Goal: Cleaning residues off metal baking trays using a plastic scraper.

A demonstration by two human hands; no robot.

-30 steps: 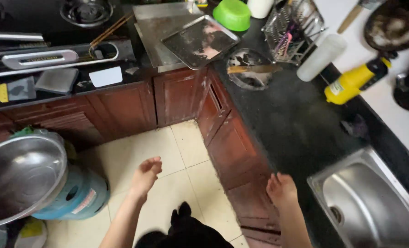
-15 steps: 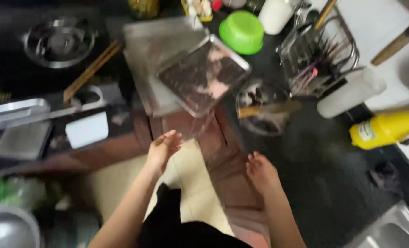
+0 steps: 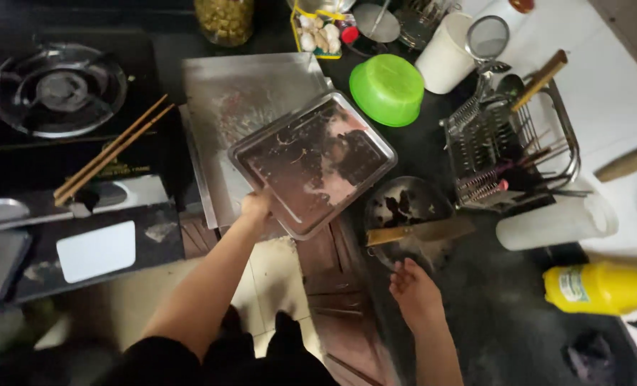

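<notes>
Left hand grips the greasy baking tray at mid-frame by one edge; it could slip. Right hand rests open on the counter.

The square metal tray is shallow, with a raised rolled rim and rounded corners. Its shiny floor is dirty: dark reddish-brown smears and burnt-looking patches spread over most of it, with pale streaks and a few thin curled scraps stuck on. It sits turned so its corners point roughly up, down, left and right, and it appears slightly tilted. It lies partly on top of a larger flat steel sheet, and its lower corner juts out past the edge of the dark counter, over the cabinet fronts. The left hand grips its lower-left rim.
</notes>
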